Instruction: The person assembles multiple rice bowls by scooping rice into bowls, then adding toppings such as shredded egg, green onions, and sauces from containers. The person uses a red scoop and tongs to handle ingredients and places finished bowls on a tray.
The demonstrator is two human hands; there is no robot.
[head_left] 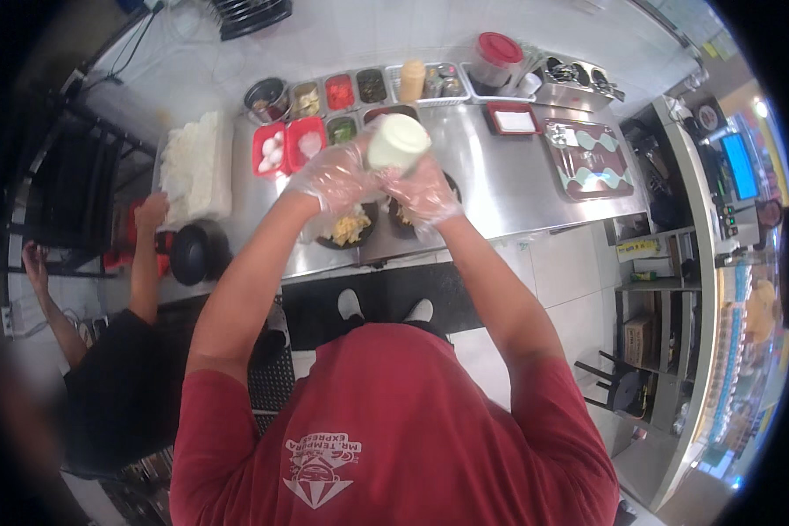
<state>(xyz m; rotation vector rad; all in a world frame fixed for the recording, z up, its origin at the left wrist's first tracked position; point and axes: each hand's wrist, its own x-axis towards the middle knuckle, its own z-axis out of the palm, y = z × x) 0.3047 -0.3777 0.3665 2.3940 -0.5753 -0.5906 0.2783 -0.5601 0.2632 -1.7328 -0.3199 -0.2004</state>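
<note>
Both my hands wear clear plastic gloves and are raised over the steel counter [491, 167]. Between them is a pale cream squeeze bottle [399, 143], tilted with its broad base up toward me. My left hand [335, 177] grips its left side, and my right hand [422, 191] closes on it from the lower right. The bottle's tip is hidden behind the hands. Below them, a black bowl [360, 248] holds yellowish chopped food [351, 226]. A second dark bowl [454, 186] with similar food lies mostly hidden under my right hand.
Along the back stand topping containers [338, 91], a white basket [438, 98] and a cutlery holder [579, 83]. Left are a red egg tray [272, 149] and a white paper-lined box [197, 167]. A patterned tray [589, 158] lies right. Another person's arm [145, 263] reaches in at left, near a black pan [193, 252].
</note>
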